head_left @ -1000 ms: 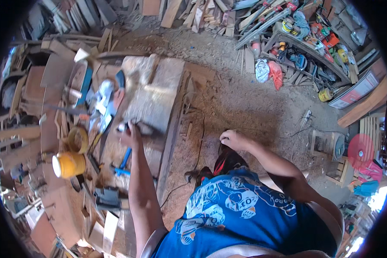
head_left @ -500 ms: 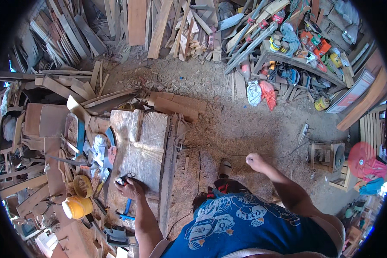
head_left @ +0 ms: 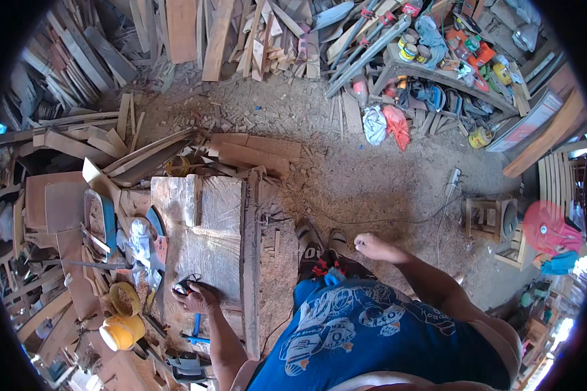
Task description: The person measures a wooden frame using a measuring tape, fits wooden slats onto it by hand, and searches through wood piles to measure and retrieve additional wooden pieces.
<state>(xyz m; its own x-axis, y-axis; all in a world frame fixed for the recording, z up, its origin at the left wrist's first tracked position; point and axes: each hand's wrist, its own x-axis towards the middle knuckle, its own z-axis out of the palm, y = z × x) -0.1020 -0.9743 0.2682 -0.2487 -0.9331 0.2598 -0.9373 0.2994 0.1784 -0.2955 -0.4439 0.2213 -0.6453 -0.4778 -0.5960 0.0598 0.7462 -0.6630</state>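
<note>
My left hand point(head_left: 197, 298) is over the near left part of the wooden workbench top point(head_left: 222, 260). Its fingers are closed on a small black object point(head_left: 188, 284) with a touch of red, whose exact kind I cannot make out. Just below this hand lies a blue-handled tool point(head_left: 196, 324), partly hidden by the wrist. Out to the right, my right hand point(head_left: 373, 247) hangs in the air above the dusty floor, fingers curled in, with nothing showing in them. A wooden strip point(head_left: 194, 199) rests on the bench's far half.
Left of the bench top are a handsaw point(head_left: 158, 238), a white cloth point(head_left: 139, 240), a blue tray point(head_left: 101, 221) of shavings and a yellow tub point(head_left: 120, 332). A wooden stool point(head_left: 486, 218) stands right, near a cable and power strip point(head_left: 453, 182). Boards point(head_left: 254, 155) lie beyond the bench.
My view has shifted, and both my feet now show beside the bench. The left hand still grips the black object on the bench; the right hand stays curled in the air.
</note>
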